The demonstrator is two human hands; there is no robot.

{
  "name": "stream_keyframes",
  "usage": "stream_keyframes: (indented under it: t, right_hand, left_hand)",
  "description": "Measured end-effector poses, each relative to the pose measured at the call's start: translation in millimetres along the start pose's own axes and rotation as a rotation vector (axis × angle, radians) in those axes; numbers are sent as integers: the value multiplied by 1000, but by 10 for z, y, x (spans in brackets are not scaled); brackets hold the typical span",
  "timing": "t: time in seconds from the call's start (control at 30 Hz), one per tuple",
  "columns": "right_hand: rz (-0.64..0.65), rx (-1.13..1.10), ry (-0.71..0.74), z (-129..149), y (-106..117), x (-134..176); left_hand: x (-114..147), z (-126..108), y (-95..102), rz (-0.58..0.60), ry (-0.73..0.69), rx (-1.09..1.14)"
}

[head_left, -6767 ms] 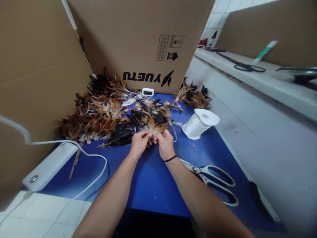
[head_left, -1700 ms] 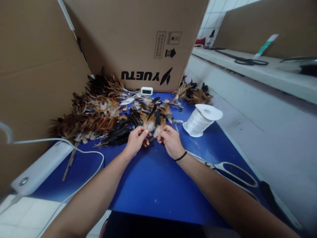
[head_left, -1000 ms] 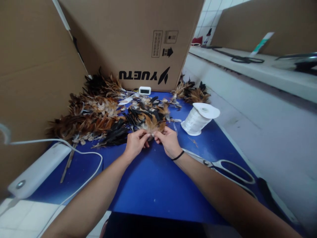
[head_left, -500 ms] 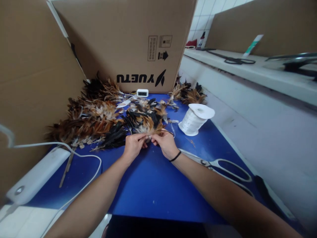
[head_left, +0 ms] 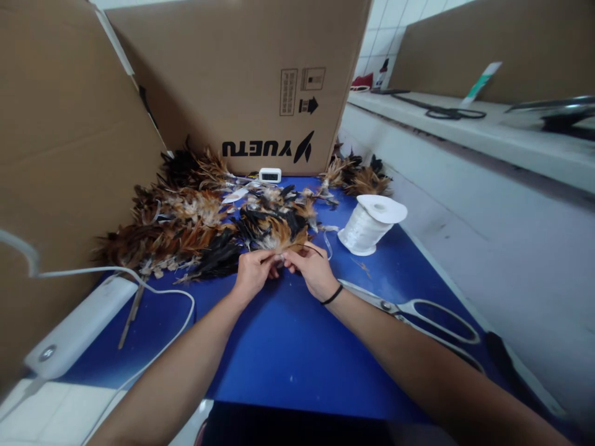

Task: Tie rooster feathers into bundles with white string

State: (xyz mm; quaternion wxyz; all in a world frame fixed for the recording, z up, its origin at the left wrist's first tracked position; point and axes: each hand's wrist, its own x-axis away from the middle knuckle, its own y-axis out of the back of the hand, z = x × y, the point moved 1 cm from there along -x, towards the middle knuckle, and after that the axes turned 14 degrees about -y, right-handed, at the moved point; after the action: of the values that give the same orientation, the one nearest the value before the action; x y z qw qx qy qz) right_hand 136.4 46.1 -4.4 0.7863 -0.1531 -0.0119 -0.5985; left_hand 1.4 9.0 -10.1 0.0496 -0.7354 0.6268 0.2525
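Note:
Both hands meet over the blue table, pinching a bunch of brown, black and pale feathers (head_left: 277,234) by its near end. My left hand (head_left: 254,271) is closed on the left side of that end, thumb and fingertips together. My right hand (head_left: 312,267), with a black band at the wrist, is closed on the right side; a thin dark strand sticks out above it. Between the fingertips the exact grip is partly hidden. A white ribbon spool (head_left: 372,224) stands to the right of the hands. Large scissors (head_left: 400,308) lie partly under my right forearm.
Piles of feathers (head_left: 171,238) lie at the left, with another pile (head_left: 357,176) at back right. A small digital clock (head_left: 270,176) sits before a large cardboard box (head_left: 251,80). A white power bank (head_left: 81,328) with a cable is at left. Black scissors (head_left: 453,113) rest on the ledge.
The view has shifted slightly, so everything appears a little further right. Both hands keep their pinch on the feathers, with hardly any movement.

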Motion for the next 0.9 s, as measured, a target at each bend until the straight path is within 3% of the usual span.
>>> stream_keyframes:
  t: [0.2, 0.53, 0.77, 0.9]
  right_hand:
    - [55, 87, 66, -3, 13, 24]
    - [69, 187, 153, 8, 7, 30]
    - [-151, 280, 260, 107, 128, -31]
    - [-220, 538, 441, 222, 233, -63]
  left_hand:
    - [-21, 26, 13, -90, 114, 232]
    - [-15, 17, 0, -90, 71, 331]
    - [-63, -17, 37, -212, 128, 483]
    - [-93, -17, 66, -278, 141, 524]
